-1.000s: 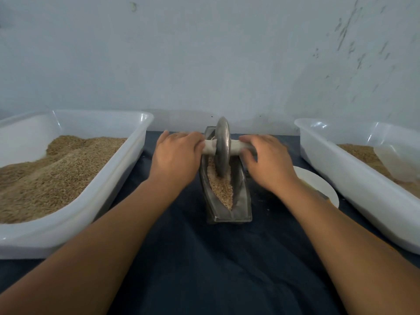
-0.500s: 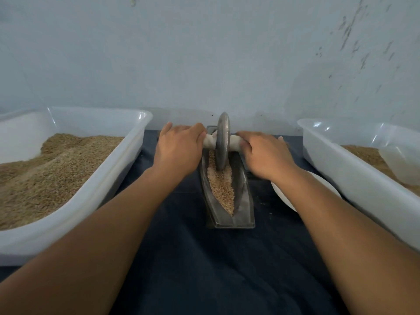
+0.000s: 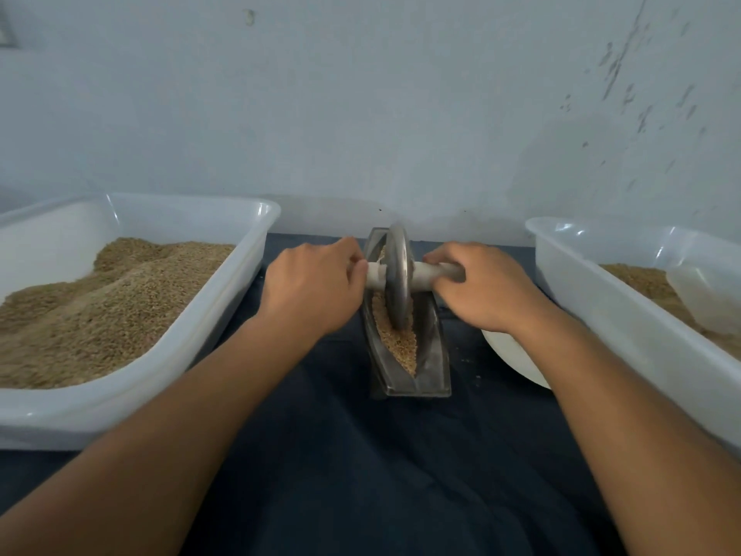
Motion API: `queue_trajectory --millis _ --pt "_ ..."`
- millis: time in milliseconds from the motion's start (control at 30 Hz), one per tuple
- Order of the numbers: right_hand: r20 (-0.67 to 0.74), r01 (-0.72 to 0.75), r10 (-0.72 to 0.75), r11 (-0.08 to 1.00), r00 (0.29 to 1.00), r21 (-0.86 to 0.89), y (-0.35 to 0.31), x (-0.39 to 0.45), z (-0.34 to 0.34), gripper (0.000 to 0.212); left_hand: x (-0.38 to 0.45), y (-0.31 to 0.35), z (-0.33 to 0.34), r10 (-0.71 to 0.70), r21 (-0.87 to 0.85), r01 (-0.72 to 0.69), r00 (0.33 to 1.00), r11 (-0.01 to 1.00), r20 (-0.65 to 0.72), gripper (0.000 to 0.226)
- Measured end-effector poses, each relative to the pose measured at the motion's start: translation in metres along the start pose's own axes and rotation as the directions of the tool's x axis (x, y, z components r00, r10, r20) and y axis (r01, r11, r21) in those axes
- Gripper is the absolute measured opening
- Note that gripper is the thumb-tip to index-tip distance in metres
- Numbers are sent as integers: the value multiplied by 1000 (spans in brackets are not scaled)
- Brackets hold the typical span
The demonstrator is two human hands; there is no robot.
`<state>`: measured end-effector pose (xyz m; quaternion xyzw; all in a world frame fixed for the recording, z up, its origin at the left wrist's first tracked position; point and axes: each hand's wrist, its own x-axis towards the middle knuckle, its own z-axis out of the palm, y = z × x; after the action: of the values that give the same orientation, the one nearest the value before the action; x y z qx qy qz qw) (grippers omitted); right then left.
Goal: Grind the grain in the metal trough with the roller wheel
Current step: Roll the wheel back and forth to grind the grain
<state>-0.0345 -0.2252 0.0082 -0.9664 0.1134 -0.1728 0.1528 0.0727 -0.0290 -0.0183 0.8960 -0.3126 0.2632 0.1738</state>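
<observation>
step: mid-grind | left hand (image 3: 316, 286) and right hand (image 3: 487, 286) fingers curled on axle (image 3: 425, 274) | wheel (image 3: 398, 274) in trough (image 3: 431, 351) on grain (image 3: 397, 343) | next: firm, level roll along trough

Grain-processing workspace: grain tubs (image 3: 224, 298), scuffed wall (image 3: 401, 114).

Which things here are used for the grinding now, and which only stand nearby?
In use: roller wheel, metal trough, grain in it, left hand, right hand.

Standing by: left tub, right tub, white plate, dark cloth.
</observation>
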Motion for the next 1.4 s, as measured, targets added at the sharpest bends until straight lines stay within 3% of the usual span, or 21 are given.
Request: queue_trajectory --millis 167,333,700,800,900,1033,1133,1400 --pt "82 0 -1 1000 997 8 0 -9 -13 25 -10 13 -23 29 84 -27 999 996 -28 22" --pt "141 12 -15 1000 990 18 -2 -19 -28 28 -17 24 -36 72 74 -68 996 995 -59 22" --pt "182 10 -14 1000 983 23 4 -18 -32 31 -22 34 -36 45 109 -46 999 993 9 19" --pt "143 29 -33 999 989 28 8 -13 -25 23 -20 30 -23 22 106 -25 999 994 34 19" --pt "50 35 -36 999 998 24 7 -5 -13 28 -12 23 -6 62 89 -63 998 994 11 22" --pt "-35 61 -68 982 997 -180 4 13 8 34 4 14 12 67 77 -68 998 995 19 22" --pt "-75 34 -53 973 996 -230 9 26 20 39 17 10 21 92 79 -94 995 992 28 16" --pt "-55 -41 31 980 998 -197 26 50 30 48 51 14 30 128 183 -125 992 975 -3 5"
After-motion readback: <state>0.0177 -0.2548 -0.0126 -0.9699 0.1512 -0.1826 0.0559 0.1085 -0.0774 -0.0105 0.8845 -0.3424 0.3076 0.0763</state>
